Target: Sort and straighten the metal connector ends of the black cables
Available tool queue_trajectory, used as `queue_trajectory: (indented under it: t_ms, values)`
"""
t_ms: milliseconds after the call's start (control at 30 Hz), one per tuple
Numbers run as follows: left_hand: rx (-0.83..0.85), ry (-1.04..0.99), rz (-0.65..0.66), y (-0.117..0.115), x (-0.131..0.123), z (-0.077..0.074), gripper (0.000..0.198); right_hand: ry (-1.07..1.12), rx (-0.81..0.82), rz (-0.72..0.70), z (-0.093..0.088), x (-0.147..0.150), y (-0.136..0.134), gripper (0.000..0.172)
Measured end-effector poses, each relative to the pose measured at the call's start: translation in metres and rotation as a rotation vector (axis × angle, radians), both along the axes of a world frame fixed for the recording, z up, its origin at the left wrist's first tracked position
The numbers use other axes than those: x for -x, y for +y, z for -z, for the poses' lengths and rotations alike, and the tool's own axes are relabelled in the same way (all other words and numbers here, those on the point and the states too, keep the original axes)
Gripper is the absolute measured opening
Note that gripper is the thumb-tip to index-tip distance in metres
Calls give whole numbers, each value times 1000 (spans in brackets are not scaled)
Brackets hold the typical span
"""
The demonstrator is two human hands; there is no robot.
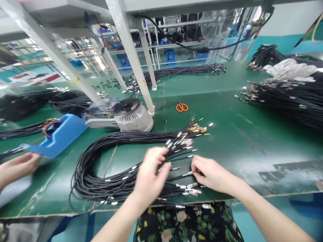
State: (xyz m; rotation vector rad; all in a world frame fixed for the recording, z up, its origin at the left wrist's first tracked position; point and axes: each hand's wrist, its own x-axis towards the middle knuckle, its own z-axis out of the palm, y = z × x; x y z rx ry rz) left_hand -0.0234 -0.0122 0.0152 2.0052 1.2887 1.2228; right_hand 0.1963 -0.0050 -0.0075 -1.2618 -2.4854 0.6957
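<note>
A looped bundle of black cables [85,168] lies on the green bench in front of me, its metal-tipped ends fanned out toward the right. Over the middle of these cables is my left hand [150,173], slightly blurred, with thumb and fingers apart and nothing visibly gripped. My right hand [210,173] pinches the tip of one black cable [180,176] between thumb and fingers, to the right of the other ends. Several ends carry white or yellow labels [198,128]. The right fingertips partly hide the held connector.
Beyond the bundle are orange-handled scissors [182,107] and a grey round tape machine [133,116]. A co-worker's hand [22,164] is beside a blue tape dispenser [63,134]. White shelf posts [133,50] rise from the bench. More cable bundles [290,97] lie right and behind.
</note>
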Motion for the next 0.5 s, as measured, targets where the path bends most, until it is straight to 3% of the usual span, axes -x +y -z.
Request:
queue_trajectory:
  t_ms: [100, 267, 500]
  values:
    - [-29, 375, 245, -5, -29, 11, 14, 153, 42, 31, -11, 2, 5, 12]
    - [-6, 395, 193, 3, -37, 19, 19, 316, 110, 29, -24, 7, 10, 10]
    - [150, 354, 189, 13, -15, 11, 15, 392, 93, 66, -29, 18, 26, 10]
